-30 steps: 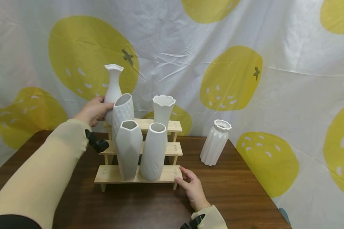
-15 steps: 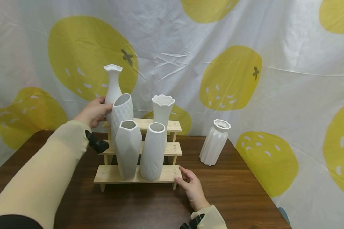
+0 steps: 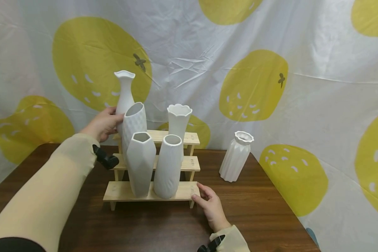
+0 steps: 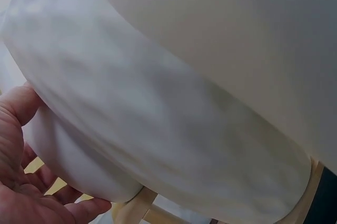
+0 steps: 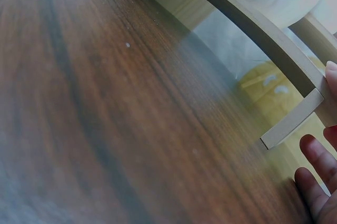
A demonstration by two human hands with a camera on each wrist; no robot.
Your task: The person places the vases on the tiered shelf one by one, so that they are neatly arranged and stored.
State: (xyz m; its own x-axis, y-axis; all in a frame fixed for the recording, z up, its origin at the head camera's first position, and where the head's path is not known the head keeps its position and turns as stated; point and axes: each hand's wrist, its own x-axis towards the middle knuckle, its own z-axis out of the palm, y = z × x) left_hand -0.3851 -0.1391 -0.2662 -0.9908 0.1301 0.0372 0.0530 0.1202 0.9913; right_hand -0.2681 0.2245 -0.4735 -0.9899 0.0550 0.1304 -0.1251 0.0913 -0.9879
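Observation:
My left hand (image 3: 103,124) holds the lower body of a tall white vase (image 3: 125,92) with a flared wavy rim, at the left of the top tier. In the left wrist view, the thumb and fingers of the left hand (image 4: 31,176) curve around that vase (image 4: 79,161), behind a dimpled vase (image 4: 147,98). Its base is hidden in the head view. My right hand (image 3: 211,208) pinches the right end of the bottom tier of a three-tier wooden stand (image 3: 119,190). The right wrist view shows the right hand (image 5: 321,171) beside a stand leg (image 5: 292,119).
A faceted vase (image 3: 141,161) and a rounded vase (image 3: 168,168) stand on the bottom tier. Behind them is a scalloped-rim vase (image 3: 179,120). A pleated vase (image 3: 236,157) stands apart on the brown table (image 3: 258,210), near its right edge. A fruit-print curtain (image 3: 189,42) hangs behind.

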